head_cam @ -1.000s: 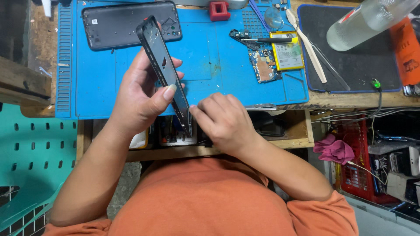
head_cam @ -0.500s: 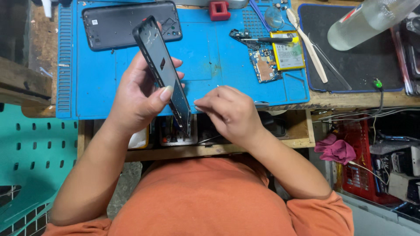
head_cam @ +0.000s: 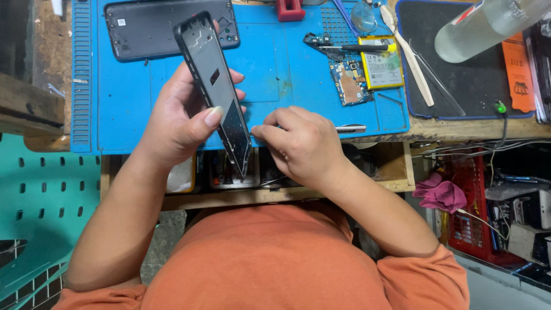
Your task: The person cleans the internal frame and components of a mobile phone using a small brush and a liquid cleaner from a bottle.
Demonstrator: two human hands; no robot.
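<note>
My left hand grips a black phone frame, held on edge and tilted over the front of the blue work mat. Its thumb presses the frame's near side. My right hand sits just right of the frame's lower end, fingers pinched together close to its edge. Whether they pinch a small part or tool I cannot tell. A slim silver tool lies on the mat behind that hand.
A black phone back cover lies at the mat's far left. A circuit board, a yellow battery, tweezers and a white spudger lie to the right. A clear bottle rests on a dark mat. An open drawer is below.
My right hand moved away from the frame's lower end and then back beside it, fingers pinched. The frame has tilted slightly in my left hand.
</note>
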